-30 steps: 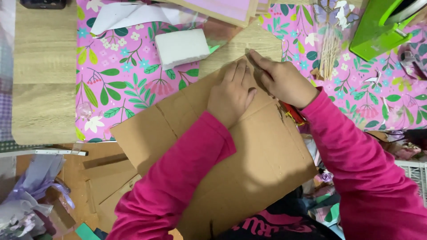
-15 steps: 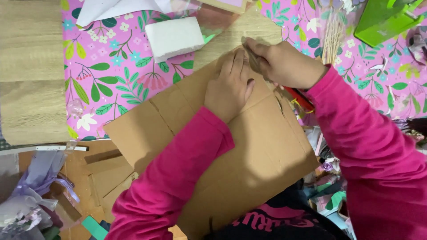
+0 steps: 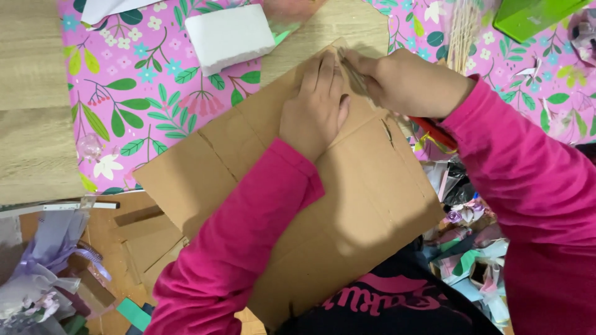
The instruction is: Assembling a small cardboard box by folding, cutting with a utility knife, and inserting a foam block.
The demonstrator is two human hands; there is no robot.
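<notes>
A large sheet of brown cardboard (image 3: 248, 161) lies tilted across the table edge and my lap. My left hand (image 3: 316, 105) presses flat on its far part, fingers stretched and close together, holding nothing. Just to its right, my right hand (image 3: 410, 84) is closed around a thin greyish tool (image 3: 355, 74) whose tip rests on the cardboard near the far corner; what kind of tool it is stays unclear. Both of my sleeves are bright pink.
Pink floral paper (image 3: 143, 93) covers part of the wooden table (image 3: 34, 111). A white foam block (image 3: 230, 36) lies beyond the cardboard, thin wooden sticks (image 3: 462, 28) and a green box (image 3: 534, 15) at the far right. Purple ribbon (image 3: 43, 273) and paper scraps (image 3: 472, 248) sit low down.
The view has drifted so the table things sit higher in frame. Both hands stay on the cardboard's far corner, and the right hand's tool has shifted slightly along it.
</notes>
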